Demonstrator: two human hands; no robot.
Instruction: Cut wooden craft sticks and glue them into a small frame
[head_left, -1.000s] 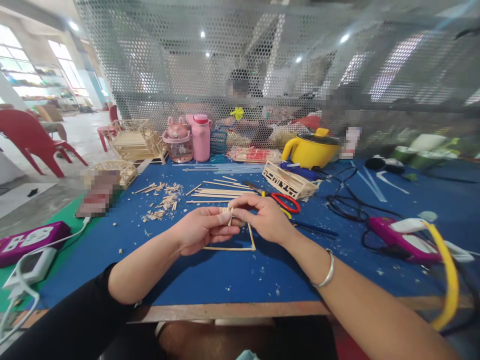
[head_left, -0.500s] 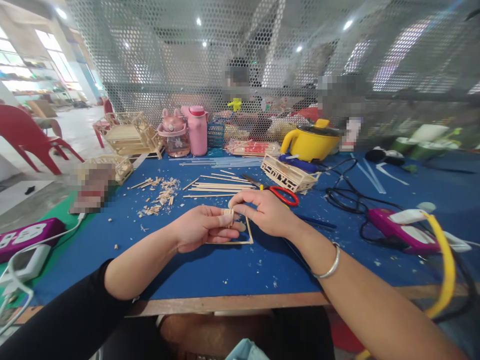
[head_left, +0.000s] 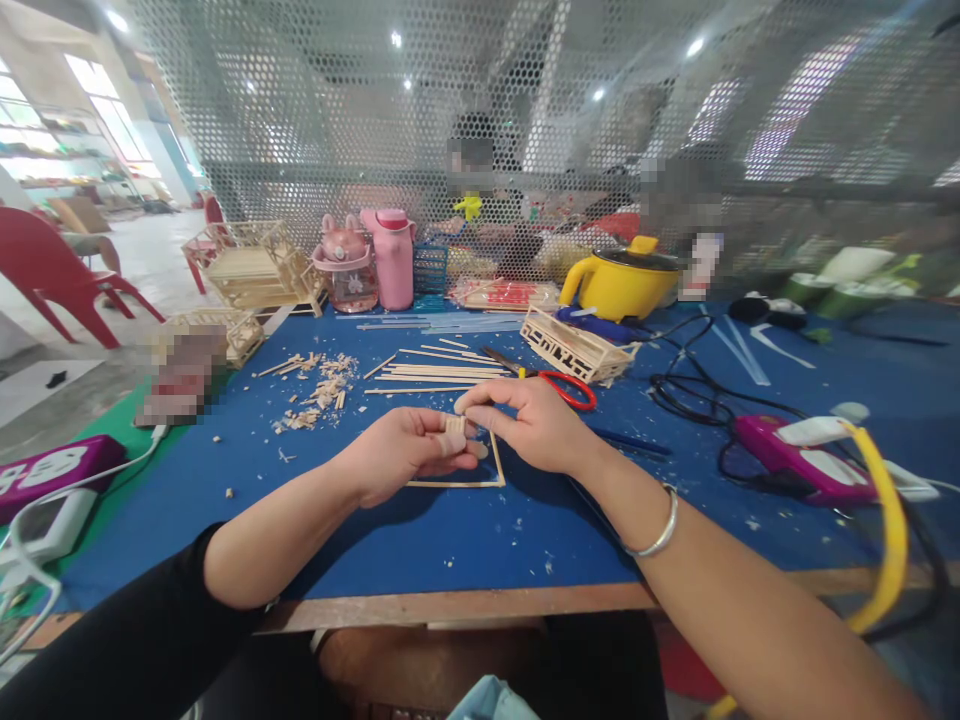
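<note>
My left hand (head_left: pixel 409 450) is closed, pinching a small row of short wooden sticks (head_left: pixel 454 425) between thumb and fingers. Thumb and forefinger of my right hand (head_left: pixel 532 420) are bent together at the right end of the same sticks; the exact contact is partly hidden. Below both hands, a thin wooden frame (head_left: pixel 457 485) lies on the blue table, with its lower right corner showing and the rest covered by the hands. Long loose wooden sticks (head_left: pixel 442 373) lie just beyond. Scissors with red handles (head_left: pixel 574 390) rest behind my right hand.
Wood scraps (head_left: pixel 326 390) are heaped at the left. A small wooden basket-like piece (head_left: pixel 574 345) and a yellow pot (head_left: pixel 626 285) stand behind the scissors. Black cables and a purple power strip (head_left: pixel 799 460) lie at the right. Pink bottles (head_left: pixel 394 265) stand before a perforated metal screen (head_left: pixel 337 130).
The fingers of my left hand have shifted slightly and the short sticks have turned, showing more of their face. My right hand stays almost in place.
</note>
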